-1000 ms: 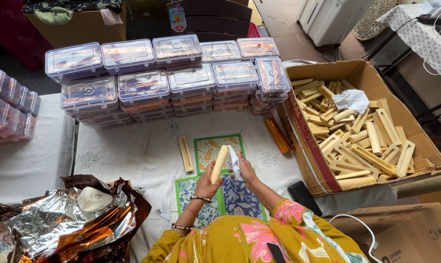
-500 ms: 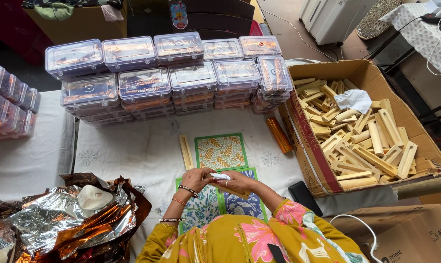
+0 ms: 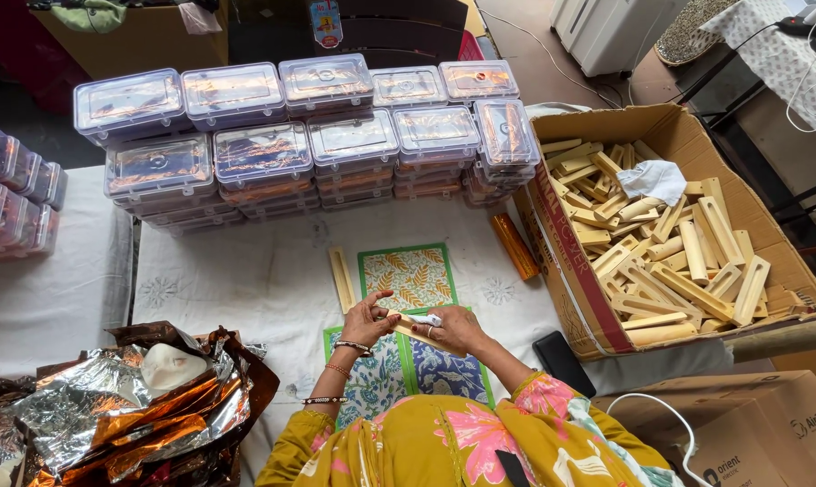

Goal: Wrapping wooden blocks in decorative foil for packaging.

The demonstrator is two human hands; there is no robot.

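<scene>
Both hands meet over the near middle of the white cloth (image 3: 273,280), closed around one pale wooden stick (image 3: 414,330). The left hand (image 3: 365,322) pinches the stick's left end with fingers curled, and the right hand (image 3: 455,330) grips the right part while also pressing a small white piece, perhaps cloth or paper (image 3: 426,318), against the wood. The stick lies roughly left to right, its right end tipped a little nearer the person, so its long axis runs straight from one palm to the other and neither hand is clearly closer. It hangs just above three patterned cards (image 3: 414,276) lying flat on the cloth. A second stick (image 3: 340,278) lies just left of the far card, pointing away from the person, nearer the left hand. To the right stands an open cardboard box (image 3: 570,261) heaped with similar sticks, beyond are stacked clear plastic boxes (image 3: 349,140), and crumpled foil (image 3: 110,406) sits near left.
</scene>
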